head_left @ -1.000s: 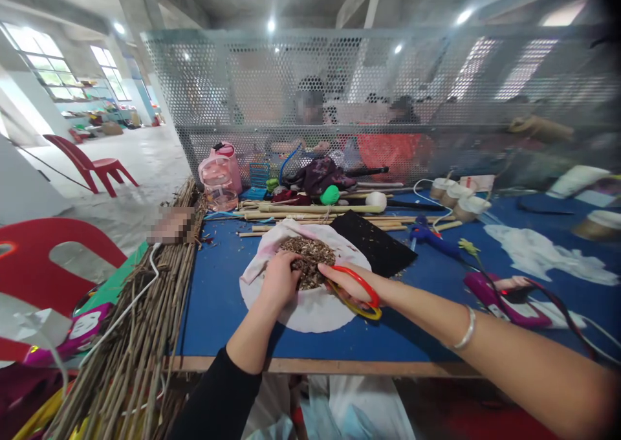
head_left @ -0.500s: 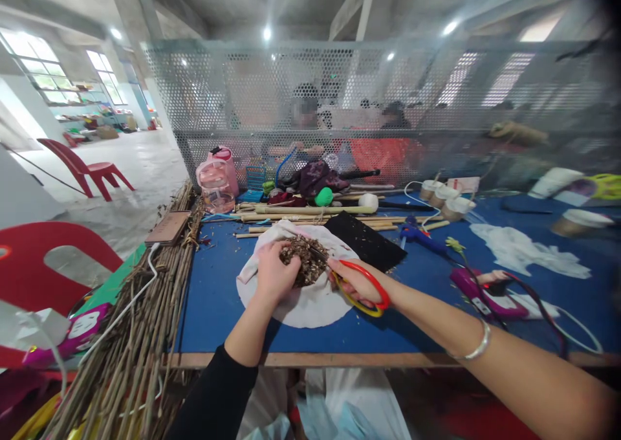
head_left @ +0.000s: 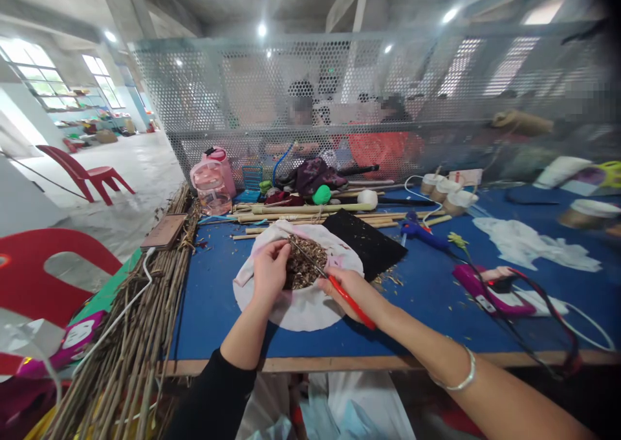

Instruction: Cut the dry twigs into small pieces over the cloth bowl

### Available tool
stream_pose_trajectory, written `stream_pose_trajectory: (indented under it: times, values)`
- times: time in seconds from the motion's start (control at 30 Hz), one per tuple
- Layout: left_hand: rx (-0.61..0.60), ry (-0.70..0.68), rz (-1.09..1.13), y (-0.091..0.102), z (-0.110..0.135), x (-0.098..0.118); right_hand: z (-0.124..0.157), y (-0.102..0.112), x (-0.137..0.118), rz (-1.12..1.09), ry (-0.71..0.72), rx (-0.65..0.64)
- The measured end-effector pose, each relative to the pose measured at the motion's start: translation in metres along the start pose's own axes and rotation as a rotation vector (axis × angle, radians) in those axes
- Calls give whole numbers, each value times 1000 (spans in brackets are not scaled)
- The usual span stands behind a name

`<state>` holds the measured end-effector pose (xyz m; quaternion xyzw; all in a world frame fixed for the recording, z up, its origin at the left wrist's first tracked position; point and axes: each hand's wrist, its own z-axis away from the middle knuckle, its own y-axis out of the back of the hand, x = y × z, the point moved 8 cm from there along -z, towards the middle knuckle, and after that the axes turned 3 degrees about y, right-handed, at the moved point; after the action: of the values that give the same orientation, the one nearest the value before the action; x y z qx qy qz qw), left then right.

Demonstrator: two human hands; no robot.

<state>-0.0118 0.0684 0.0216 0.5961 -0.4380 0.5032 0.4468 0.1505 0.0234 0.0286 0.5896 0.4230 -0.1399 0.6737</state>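
Observation:
A white round cloth (head_left: 303,307) lies on the blue table (head_left: 213,297) with a heap of brown chopped bits (head_left: 303,265) on it. My left hand (head_left: 270,268) is closed on the left side of that heap, fingers pinched on some bits. My right hand (head_left: 347,288) grips red-handled scissors (head_left: 339,291); their blades point up-left over the heap, close to my left fingers.
A bundle of thin dry sticks (head_left: 145,317) lies along the table's left edge. A black mat (head_left: 363,242), bamboo rods (head_left: 310,210), a pink jug (head_left: 213,178), a glue gun (head_left: 422,230), paper cups (head_left: 446,194) and a perforated metal screen (head_left: 339,97) stand behind. People sit beyond the screen.
My right hand turned the scissors so the blades now reach over the heap toward my left fingers. My left hand stayed on the heap.

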Motion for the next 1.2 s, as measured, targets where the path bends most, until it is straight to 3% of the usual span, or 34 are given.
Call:
stream_pose_trajectory:
  times: [0.13,0.27,0.4,0.6,0.87,1.2]
  values:
    - [-26,115,146,-8,-2,3,-5,4,3,141,68,63]
    - [-11,248,436,-19,-10,4,-22,13,8,210,115,56]
    - [-33,279,581,-29,-18,3,-39,22,8,241,181,45]
    - [-65,309,459,-28,-14,-14,-34,15,20,254,150,36]
    - [-212,191,268,-37,-5,-3,-27,18,12,312,154,115]
    - [-208,187,201,-35,-4,-3,-27,12,19,176,124,93]
